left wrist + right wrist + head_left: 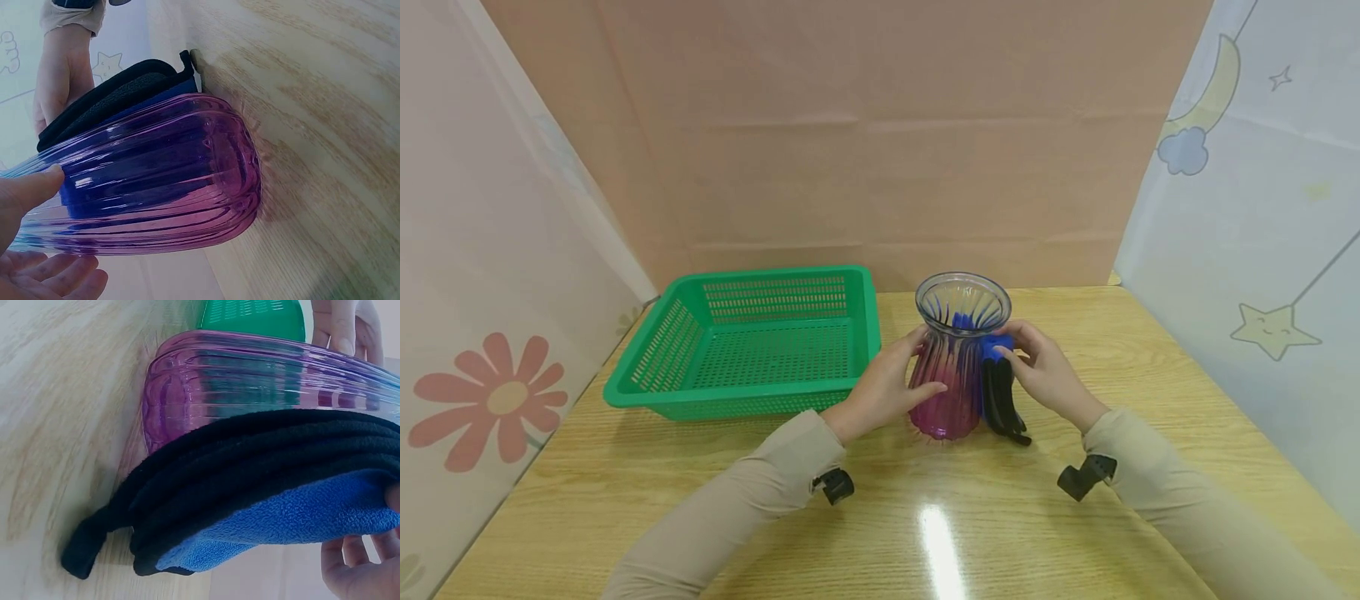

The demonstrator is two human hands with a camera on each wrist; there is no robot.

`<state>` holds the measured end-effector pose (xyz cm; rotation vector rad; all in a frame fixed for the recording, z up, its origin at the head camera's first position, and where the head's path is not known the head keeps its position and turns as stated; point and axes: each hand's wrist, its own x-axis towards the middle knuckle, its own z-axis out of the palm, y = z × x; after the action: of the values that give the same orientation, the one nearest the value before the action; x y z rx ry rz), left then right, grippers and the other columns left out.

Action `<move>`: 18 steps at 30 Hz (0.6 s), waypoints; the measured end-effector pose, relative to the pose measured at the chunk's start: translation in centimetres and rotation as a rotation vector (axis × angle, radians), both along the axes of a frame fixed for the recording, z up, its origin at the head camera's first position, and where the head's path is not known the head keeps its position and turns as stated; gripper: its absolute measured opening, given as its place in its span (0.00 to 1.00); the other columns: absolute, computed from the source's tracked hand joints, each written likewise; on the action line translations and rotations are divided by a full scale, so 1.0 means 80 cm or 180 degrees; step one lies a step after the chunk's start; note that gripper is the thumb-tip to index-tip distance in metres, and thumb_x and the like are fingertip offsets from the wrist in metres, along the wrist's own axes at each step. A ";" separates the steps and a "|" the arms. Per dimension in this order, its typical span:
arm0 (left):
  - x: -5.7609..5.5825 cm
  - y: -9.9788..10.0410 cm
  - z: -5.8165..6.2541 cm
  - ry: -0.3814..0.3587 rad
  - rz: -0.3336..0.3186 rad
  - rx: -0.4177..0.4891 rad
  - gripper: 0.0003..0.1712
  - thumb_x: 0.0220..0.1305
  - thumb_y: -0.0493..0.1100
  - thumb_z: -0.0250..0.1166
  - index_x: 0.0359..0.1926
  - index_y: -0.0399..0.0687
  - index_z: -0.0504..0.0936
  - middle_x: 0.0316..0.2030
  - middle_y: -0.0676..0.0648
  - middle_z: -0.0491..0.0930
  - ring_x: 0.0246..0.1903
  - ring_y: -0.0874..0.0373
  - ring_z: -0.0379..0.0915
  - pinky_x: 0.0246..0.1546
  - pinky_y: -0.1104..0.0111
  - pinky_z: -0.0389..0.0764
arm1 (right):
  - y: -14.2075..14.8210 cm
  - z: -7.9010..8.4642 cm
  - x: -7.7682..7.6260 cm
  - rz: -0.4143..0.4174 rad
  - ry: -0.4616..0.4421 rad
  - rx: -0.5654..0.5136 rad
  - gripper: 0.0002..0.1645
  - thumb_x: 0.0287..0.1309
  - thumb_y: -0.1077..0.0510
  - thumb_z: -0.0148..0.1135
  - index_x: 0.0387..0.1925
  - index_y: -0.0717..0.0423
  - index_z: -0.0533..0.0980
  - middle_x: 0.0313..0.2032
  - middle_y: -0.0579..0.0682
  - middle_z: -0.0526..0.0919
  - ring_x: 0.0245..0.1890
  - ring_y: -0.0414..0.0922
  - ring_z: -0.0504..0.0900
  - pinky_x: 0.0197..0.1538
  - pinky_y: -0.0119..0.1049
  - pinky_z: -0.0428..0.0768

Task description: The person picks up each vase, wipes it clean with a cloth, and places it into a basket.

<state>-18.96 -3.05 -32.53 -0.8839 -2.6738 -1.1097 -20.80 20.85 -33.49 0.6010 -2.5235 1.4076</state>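
A ribbed glass vase, clear-blue at its flared rim and pink-purple at the base, stands upright on the table right of the basket. My left hand holds its left side, thumb across the front; in the left wrist view, that thumb lies on the glass. Against the vase's right side hangs a folded blue cloth with thick black edging and a small black loop. My right hand pinches the cloth near its top. Several of the right fingers are partly hidden behind the cloth in the right wrist view.
A green slotted plastic basket sits to the left, close to my left hand. The wooden table meets a tan backdrop behind, and patterned sheets stand at both sides.
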 end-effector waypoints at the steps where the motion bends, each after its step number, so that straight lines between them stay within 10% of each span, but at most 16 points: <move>1: 0.000 0.000 0.000 -0.0002 0.0001 0.0002 0.45 0.56 0.46 0.68 0.69 0.42 0.56 0.58 0.41 0.74 0.57 0.49 0.72 0.59 0.60 0.74 | 0.000 -0.001 0.000 0.0006 -0.0004 -0.0004 0.14 0.63 0.67 0.52 0.49 0.69 0.69 0.49 0.63 0.76 0.41 0.19 0.72 0.41 0.17 0.74; 18: 0.002 0.002 -0.001 -0.0081 0.0070 0.0027 0.42 0.56 0.46 0.68 0.66 0.39 0.58 0.59 0.40 0.72 0.59 0.50 0.70 0.60 0.60 0.73 | -0.001 -0.003 0.001 -0.0091 -0.0056 0.0084 0.14 0.64 0.65 0.51 0.50 0.66 0.69 0.49 0.62 0.76 0.42 0.20 0.71 0.42 0.16 0.74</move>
<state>-18.83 -2.89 -32.62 -0.8424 -2.6904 -1.1343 -20.71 20.81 -33.75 0.5574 -2.5576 1.3779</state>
